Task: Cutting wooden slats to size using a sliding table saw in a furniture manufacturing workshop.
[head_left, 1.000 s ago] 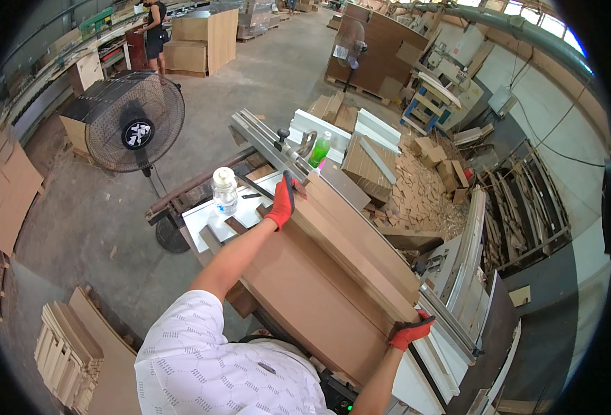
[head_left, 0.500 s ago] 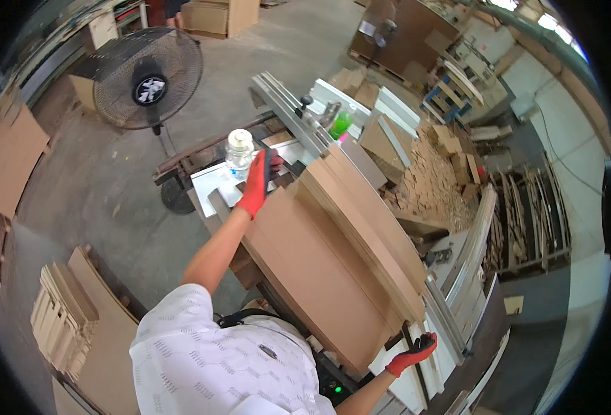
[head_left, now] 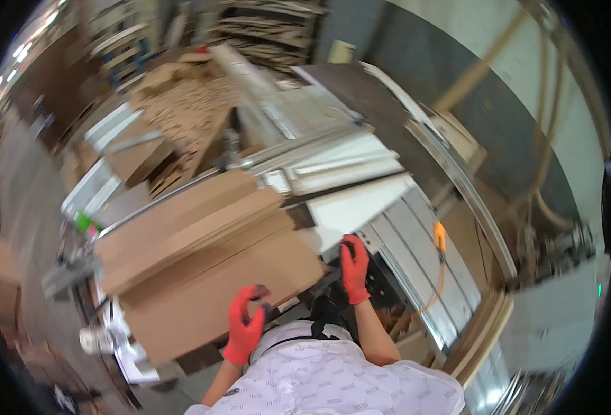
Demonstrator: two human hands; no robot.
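Brown boards (head_left: pixel 202 263) lie stacked flat on the saw table (head_left: pixel 361 176), fanned slightly so their edges step upward to the left. Left hand (head_left: pixel 244 325), in a red glove, grips the near edge of the lowest board with fingers curled around it. Right hand (head_left: pixel 354 268), also red-gloved, rests fingers down at the stack's right corner, touching a white panel (head_left: pixel 357 204) just beside it; its grip cannot be told. An orange cord (head_left: pixel 441 259) hangs to the right. Wood offcuts (head_left: pixel 181 114) pile up behind.
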